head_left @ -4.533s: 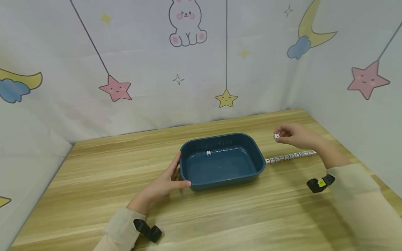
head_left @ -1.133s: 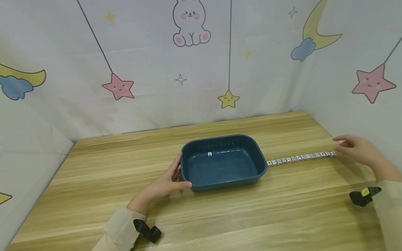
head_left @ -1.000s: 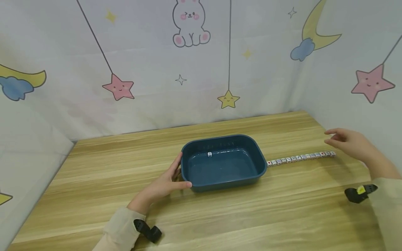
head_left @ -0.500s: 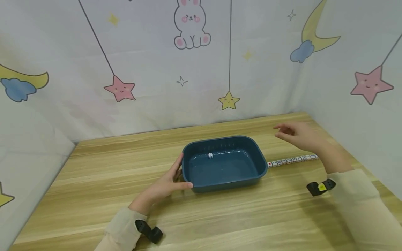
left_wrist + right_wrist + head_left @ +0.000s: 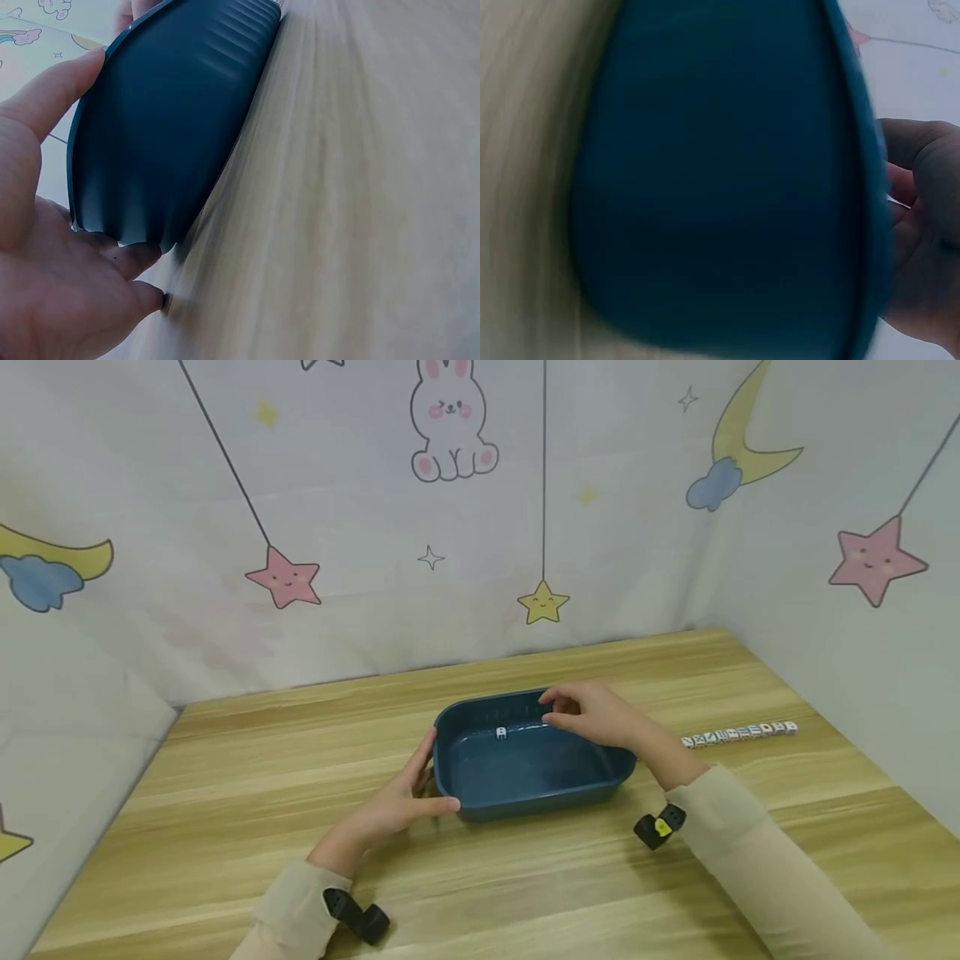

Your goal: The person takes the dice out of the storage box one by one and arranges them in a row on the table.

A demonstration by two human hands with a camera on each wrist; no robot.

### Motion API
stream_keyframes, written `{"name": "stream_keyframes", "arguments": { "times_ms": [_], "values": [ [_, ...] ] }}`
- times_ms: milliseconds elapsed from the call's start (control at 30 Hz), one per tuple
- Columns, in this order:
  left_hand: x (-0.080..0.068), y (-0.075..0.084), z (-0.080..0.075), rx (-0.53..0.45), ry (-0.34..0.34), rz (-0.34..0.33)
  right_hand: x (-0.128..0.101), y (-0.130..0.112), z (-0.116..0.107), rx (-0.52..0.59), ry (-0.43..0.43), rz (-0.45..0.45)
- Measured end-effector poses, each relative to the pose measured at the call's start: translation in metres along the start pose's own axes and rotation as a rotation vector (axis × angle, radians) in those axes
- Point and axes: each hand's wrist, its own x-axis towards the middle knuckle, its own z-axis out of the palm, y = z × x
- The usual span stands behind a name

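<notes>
A dark blue plastic tray [image 5: 525,768] stands on the wooden table, with one white die [image 5: 501,733] inside near its back wall. My left hand [image 5: 393,797] grips the tray's left end, thumb at the front rim and fingers along the side; the left wrist view shows this hand [image 5: 60,255] close up. Over the tray's right part hovers my right hand [image 5: 592,714], thumb and index finger apart and no die visible between them. In the right wrist view the tray wall [image 5: 720,180] covers part of that hand [image 5: 930,225].
A straight row of white dice [image 5: 738,734] runs rightward from the tray across the table [image 5: 525,877]; my right forearm hides its left end. A printed cloth [image 5: 360,510] hangs behind the table and at both sides.
My right hand, holding a die 4.5 s ago, went to the row's right end, then rose and swept left to above the tray. My left hand has kept its grip on the tray.
</notes>
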Motion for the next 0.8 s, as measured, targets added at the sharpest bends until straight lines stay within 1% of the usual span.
{"name": "stream_keyframes", "arguments": {
  "times_ms": [200,367,533,633,800],
  "values": [
    [-0.004,-0.002,-0.001,-0.004,0.002,0.003,0.024,-0.013,0.026,0.041,-0.084,0.022],
    [-0.006,-0.003,-0.003,-0.01,0.009,-0.004,0.038,-0.021,0.04,0.022,-0.16,0.067],
    [-0.004,-0.001,-0.002,-0.011,0.0,-0.009,0.044,-0.02,0.05,-0.019,-0.162,0.117],
    [-0.002,-0.001,-0.001,-0.023,-0.016,0.005,0.045,-0.017,0.053,-0.036,-0.149,0.151],
    [-0.001,0.0,-0.001,-0.04,-0.014,0.008,0.047,-0.015,0.057,-0.073,-0.139,0.168]
  ]
}}
